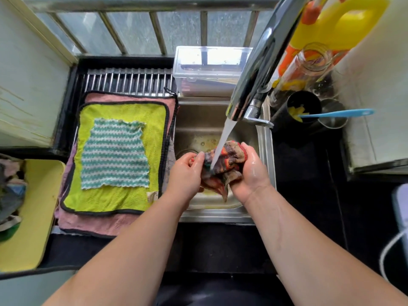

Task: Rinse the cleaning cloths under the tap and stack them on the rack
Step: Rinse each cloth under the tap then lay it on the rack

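My left hand (185,173) and right hand (251,171) both clamped on bunched cloth (223,164) under tap (254,80) stream, over sink (267,151). To my left lies rack (128,81) with stacked cloths (114,151); left hand nearer.

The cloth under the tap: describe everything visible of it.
The cloth is a wet, bunched rag, patterned in red, orange, brown and dark tones, with a corner hanging down. It is held over the sink, gripped by the left hand and right hand at either end, and the water stream strikes its middle.
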